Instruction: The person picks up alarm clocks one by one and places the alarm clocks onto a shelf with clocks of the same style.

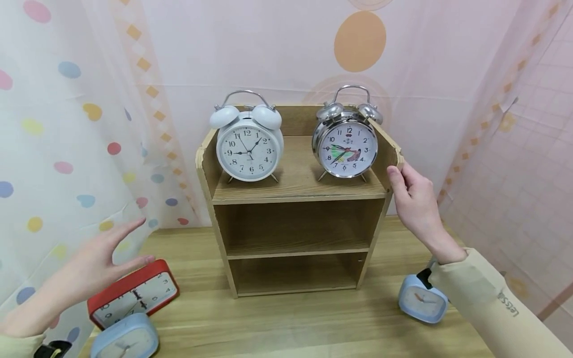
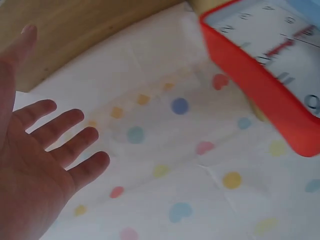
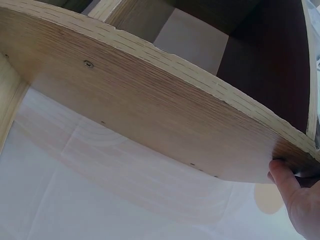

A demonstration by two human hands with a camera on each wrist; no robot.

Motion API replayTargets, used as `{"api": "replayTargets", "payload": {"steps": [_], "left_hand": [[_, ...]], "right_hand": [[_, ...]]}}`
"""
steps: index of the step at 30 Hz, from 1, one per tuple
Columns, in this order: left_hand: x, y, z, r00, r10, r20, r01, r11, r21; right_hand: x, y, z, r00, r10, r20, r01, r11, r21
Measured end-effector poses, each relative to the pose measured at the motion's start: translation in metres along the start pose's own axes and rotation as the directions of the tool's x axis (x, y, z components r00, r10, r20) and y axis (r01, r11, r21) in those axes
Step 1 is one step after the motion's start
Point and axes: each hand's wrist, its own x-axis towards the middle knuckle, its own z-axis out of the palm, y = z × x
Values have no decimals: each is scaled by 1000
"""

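Note:
A small wooden shelf [image 1: 297,199] stands upright on the table. My right hand [image 1: 414,204] grips the upper front edge of its right side panel; the right wrist view shows the fingers at that panel [image 3: 165,115]. On the top shelf stand a white twin-bell alarm clock [image 1: 249,149] at left and a silver twin-bell alarm clock [image 1: 346,146] at right. My left hand [image 1: 89,271], fingers spread and holding nothing, hovers above a red rectangular clock [image 1: 134,293]. In the left wrist view the red clock [image 2: 260,80] lies apart from the fingers.
A light blue clock [image 1: 127,338] sits in front of the red clock. Another light blue clock [image 1: 423,298] stands on the wooden table [image 1: 286,323] beneath my right forearm. Behind and to the sides hangs a patterned curtain [image 1: 268,49].

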Motion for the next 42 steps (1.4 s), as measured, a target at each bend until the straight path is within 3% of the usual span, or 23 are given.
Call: {"api": "replayTargets", "payload": {"steps": [5,18,34,42], "left_hand": [[1,-14,8,993,-68,94,67,998,23],[-10,-43,36,997,-9,70,4,997,72],[-21,-65,52,976,-100,195,77,989,122],[-22,-71,56,965,-131,229,102,986,134]], "right_hand": [[-1,0,-1,1000,10,-2,-10,1000,0],[0,0,-1,1000,8,-13,-8,1000,-1],[-2,1,1,1000,12,-2,-12,1000,6],[-1,2,2,1000,6,-8,-6,1000,5]]}}
